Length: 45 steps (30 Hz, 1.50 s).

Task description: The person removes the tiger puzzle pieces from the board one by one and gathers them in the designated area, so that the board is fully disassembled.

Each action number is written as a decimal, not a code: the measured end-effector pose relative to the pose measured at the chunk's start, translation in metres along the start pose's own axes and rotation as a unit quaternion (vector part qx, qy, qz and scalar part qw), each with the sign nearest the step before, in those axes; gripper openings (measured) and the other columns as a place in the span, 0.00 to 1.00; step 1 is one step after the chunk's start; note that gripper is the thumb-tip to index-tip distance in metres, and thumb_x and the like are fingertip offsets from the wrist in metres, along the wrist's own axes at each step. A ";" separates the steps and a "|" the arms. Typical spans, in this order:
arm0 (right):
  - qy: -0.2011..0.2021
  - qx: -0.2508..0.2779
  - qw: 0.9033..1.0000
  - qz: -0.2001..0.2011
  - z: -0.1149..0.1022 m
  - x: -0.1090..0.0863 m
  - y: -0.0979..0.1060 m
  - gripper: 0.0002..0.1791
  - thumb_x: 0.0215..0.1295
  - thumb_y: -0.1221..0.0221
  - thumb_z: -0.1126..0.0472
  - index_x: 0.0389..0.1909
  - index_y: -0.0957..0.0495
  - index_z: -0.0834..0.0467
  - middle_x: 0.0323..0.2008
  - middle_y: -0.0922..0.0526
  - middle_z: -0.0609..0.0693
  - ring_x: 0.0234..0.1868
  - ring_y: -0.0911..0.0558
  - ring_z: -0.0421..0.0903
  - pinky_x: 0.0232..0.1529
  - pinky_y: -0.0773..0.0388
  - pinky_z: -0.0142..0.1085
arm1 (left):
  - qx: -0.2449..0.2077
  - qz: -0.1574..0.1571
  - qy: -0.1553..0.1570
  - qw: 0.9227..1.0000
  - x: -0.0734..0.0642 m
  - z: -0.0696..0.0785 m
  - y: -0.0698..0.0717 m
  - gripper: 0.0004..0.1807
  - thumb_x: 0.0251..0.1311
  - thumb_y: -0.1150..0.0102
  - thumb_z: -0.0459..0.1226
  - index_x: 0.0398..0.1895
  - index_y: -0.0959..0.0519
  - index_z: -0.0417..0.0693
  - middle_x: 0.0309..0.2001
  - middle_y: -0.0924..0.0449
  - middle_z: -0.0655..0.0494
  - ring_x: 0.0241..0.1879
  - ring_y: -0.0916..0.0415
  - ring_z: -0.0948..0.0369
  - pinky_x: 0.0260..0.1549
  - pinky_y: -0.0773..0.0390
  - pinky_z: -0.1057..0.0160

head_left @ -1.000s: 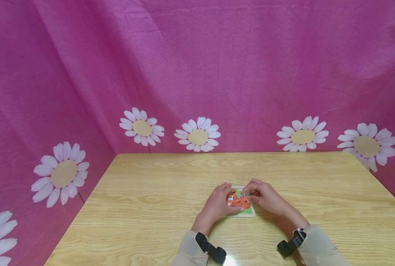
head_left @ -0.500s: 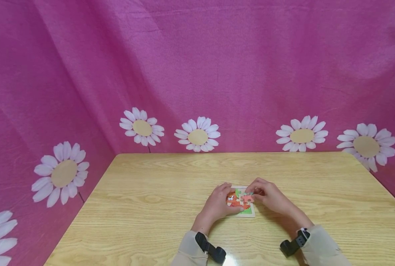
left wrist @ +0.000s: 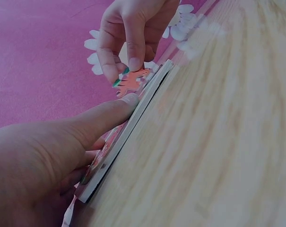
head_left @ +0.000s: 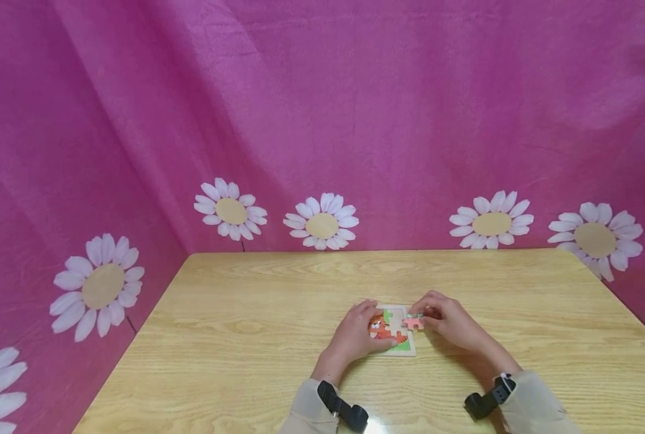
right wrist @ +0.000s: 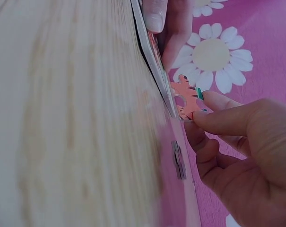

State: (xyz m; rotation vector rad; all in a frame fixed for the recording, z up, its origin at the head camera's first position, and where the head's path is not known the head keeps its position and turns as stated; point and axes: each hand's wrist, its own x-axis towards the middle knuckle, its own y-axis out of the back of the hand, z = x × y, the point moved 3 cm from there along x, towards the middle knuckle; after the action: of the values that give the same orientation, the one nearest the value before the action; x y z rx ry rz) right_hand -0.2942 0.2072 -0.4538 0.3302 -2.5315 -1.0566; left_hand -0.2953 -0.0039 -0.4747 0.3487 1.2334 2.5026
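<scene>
A small jigsaw board [head_left: 396,323] with a pale frame lies on the table. An orange tiger picture [head_left: 378,326] with green patches fills its left and lower parts; pale backing shows at the upper right. My left hand [head_left: 354,331] grips the board from the left, thumb over the near edge and fingers at the far side. Between thumb and fingers, my right hand [head_left: 453,322] pinches an orange puzzle piece [head_left: 413,323], held over the frame's right side. Black stripes and a green edge mark this puzzle piece [right wrist: 187,97] in the right wrist view.
The light wood table [head_left: 257,337] extends around the board on all sides. A pink cloth [head_left: 387,120] printed with large white daisies hangs behind and at the sides. Each wrist wears a black camera strap.
My right hand has lifted the orange puzzle piece out of the picture and moved it rightward, baring pale backing. The left hand keeps its hold on the board.
</scene>
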 end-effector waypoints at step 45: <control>-0.014 -0.042 0.998 0.039 0.027 -0.015 0.031 0.15 0.59 0.40 0.77 0.38 0.16 0.55 0.39 0.20 0.49 0.41 0.21 0.36 0.41 0.20 0.27 | 0.006 0.006 -0.001 1.000 -0.001 -0.002 -0.001 0.37 0.50 0.28 0.55 0.63 0.25 0.52 0.71 0.34 0.56 0.73 0.39 0.55 0.69 0.33 0.53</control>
State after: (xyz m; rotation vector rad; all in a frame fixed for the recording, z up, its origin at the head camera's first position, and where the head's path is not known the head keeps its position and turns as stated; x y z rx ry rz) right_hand -0.2946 0.2507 -0.4529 0.1916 -2.4946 -1.1406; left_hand -0.2949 -0.0048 -0.4768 0.3628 1.2506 2.5061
